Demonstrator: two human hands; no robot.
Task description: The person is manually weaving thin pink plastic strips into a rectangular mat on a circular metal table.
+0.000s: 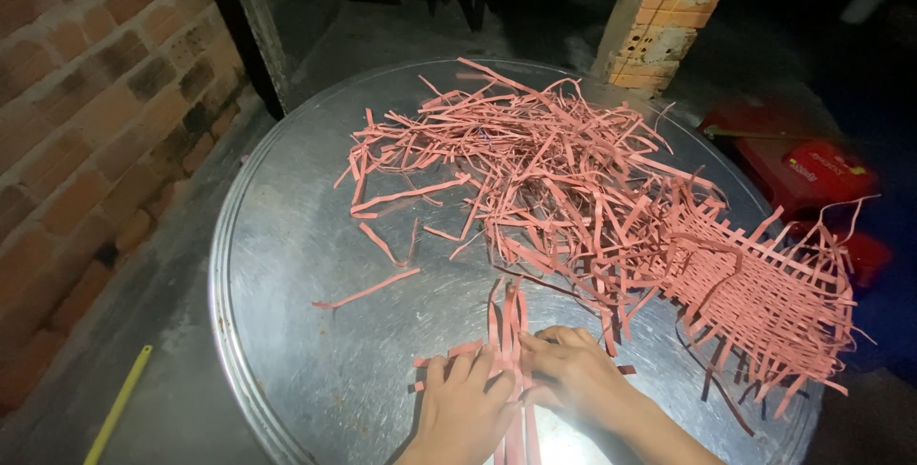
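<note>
Both hands rest near the front edge of a round metal tray (287, 236). My left hand (465, 408) and my right hand (573, 374) press flat on a small bundle of pink paper strips (506, 331), some laid lengthwise and a few crossing them. Fingers of both hands pinch the strips where they cross. A big loose pile of pink strips (535, 159) lies beyond the hands in the tray's middle. A woven mat of pink strips (764, 293), with loose ends sticking out, sits at the tray's right edge.
A brick wall (86, 131) runs along the left. A brick pillar (669, 11) stands behind the tray. A red box (812, 174) lies on the floor at right. A yellow stick (119, 403) lies on the floor at lower left.
</note>
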